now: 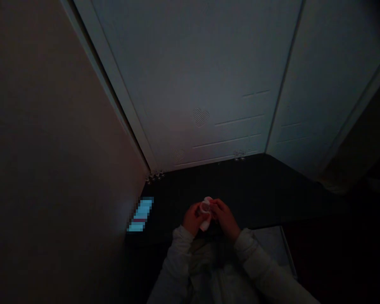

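Note:
Between my two hands is a small, pale pinkish-white item [205, 211] that looks soft, like cloth or tissue; the dim light hides its details. My left hand [194, 218] has its fingers closed on the item's left side. Bent fingers of my right hand [224, 216] pinch it from the upper right. Both hands are close together, over the dark surface [247, 185], in front of my body.
A glowing, pixelated rectangle [141, 214] lies at the surface's left end. Small shiny items [154, 176] stand at the back left corner, others [240, 156] along the back edge. White panels with hearts [201, 117] rise behind. A pale flat thing [272, 247] is at lower right.

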A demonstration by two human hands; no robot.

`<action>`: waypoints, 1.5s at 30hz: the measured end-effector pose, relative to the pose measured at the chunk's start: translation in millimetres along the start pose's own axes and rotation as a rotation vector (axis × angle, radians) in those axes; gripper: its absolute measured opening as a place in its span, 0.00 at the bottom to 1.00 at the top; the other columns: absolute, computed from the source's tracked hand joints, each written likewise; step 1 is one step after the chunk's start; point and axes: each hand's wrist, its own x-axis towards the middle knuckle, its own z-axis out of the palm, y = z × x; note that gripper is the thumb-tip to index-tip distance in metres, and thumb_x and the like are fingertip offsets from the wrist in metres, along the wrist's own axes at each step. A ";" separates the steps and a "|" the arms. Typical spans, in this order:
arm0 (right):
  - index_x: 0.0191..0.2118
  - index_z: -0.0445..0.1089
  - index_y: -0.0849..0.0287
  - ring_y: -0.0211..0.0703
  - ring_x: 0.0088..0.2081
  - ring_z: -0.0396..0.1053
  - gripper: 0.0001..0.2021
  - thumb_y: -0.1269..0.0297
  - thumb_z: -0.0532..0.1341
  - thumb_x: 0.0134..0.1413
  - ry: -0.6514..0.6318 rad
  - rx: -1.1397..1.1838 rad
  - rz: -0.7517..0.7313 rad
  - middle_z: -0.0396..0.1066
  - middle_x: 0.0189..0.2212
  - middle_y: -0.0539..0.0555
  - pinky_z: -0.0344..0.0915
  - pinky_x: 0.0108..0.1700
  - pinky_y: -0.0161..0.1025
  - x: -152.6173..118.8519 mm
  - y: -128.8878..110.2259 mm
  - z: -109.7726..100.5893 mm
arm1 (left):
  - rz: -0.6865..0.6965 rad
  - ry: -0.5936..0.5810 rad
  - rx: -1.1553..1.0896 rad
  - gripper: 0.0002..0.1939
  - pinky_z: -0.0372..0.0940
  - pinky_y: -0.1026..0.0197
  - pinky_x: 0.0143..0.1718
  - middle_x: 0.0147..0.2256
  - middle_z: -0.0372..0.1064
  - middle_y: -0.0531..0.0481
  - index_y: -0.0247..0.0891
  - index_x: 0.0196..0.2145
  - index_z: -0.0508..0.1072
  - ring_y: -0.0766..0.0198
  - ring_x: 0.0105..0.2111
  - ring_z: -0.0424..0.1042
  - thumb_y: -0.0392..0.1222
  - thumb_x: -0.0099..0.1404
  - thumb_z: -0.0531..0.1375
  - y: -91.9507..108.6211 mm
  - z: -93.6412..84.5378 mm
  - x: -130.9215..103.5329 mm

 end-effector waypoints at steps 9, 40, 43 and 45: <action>0.30 0.66 0.59 0.36 0.22 0.61 0.11 0.58 0.56 0.41 0.015 0.068 0.045 0.65 0.23 0.49 0.53 0.19 0.30 -0.3 -1.3 0.5 | -0.020 0.016 -0.003 0.17 0.60 0.59 0.39 0.36 0.68 0.48 0.36 0.38 0.68 0.60 0.36 0.66 0.36 0.47 0.59 13.6 0.2 -0.9; 0.38 0.64 0.56 0.39 0.33 0.66 0.14 0.63 0.60 0.40 -0.194 0.089 0.001 0.68 0.33 0.50 0.61 0.33 0.35 -0.5 -4.1 -3.0 | -0.055 -0.019 -0.111 0.19 0.60 0.59 0.39 0.36 0.69 0.47 0.34 0.37 0.70 0.58 0.36 0.66 0.43 0.46 0.60 8.4 -10.7 -0.2; 0.39 0.64 0.56 0.39 0.33 0.65 0.15 0.63 0.59 0.40 -0.202 0.092 -0.005 0.68 0.33 0.50 0.61 0.34 0.35 0.3 -1.7 -4.2 | -0.055 -0.036 -0.120 0.21 0.60 0.58 0.39 0.38 0.68 0.46 0.34 0.40 0.68 0.58 0.37 0.66 0.42 0.46 0.60 6.9 -10.0 -0.9; 0.39 0.64 0.55 0.39 0.36 0.65 0.15 0.63 0.59 0.41 -0.206 0.101 -0.014 0.68 0.34 0.51 0.61 0.37 0.36 1.2 0.9 -4.9 | -0.048 -0.036 -0.121 0.22 0.60 0.58 0.40 0.38 0.68 0.46 0.34 0.40 0.68 0.57 0.38 0.65 0.41 0.46 0.61 5.1 -9.6 -0.9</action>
